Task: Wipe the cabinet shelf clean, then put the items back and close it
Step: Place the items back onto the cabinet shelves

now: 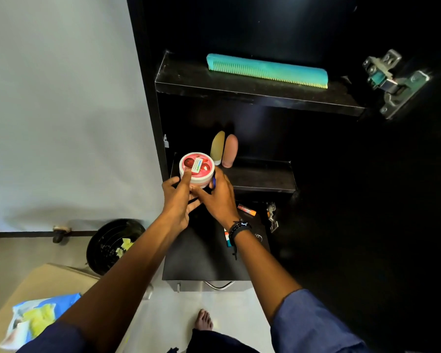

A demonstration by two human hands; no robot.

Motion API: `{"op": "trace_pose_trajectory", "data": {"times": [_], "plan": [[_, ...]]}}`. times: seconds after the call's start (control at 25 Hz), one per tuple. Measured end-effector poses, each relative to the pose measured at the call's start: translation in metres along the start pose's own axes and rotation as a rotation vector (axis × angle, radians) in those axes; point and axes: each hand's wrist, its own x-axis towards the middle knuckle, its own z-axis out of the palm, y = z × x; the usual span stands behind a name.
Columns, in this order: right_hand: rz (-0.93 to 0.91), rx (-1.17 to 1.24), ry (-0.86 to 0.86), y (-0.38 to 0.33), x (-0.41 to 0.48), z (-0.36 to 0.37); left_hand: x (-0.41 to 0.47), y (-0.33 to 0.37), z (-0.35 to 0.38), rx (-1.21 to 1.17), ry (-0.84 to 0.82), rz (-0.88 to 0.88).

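A round white jar with a red fruit label sits at the left front of the black middle shelf of an open dark cabinet. My left hand holds it from below-left, thumb up on the lid. My right hand grips the jar's right side, with something small and blue between its fingers. Behind the jar stand a yellow tube and a pink tube. A teal comb lies on the upper shelf.
A lower black surface carries an orange-red stick and small tubes. The open cabinet door with metal hinges stands at the right. A black bin is on the floor at left, a blue-and-yellow packet on a beige box.
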Motion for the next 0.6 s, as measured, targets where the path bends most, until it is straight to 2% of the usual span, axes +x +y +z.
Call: {"op": "trace_pose_trajectory", "data": {"times": [0.24,0.36,0.6], "plan": [[-0.039,-0.057,0.075,-0.006,0.007,-0.005,-0.005,0.012,0.009,-0.015,0.049,0.022],[-0.043,-0.106,0.045,-0.008,0.01,-0.016,-0.003,0.017,0.008,-0.059,0.023,0.016],[0.093,0.002,0.023,-0.024,-0.006,-0.034,-0.012,0.016,0.005,-0.029,-0.005,0.032]]}}
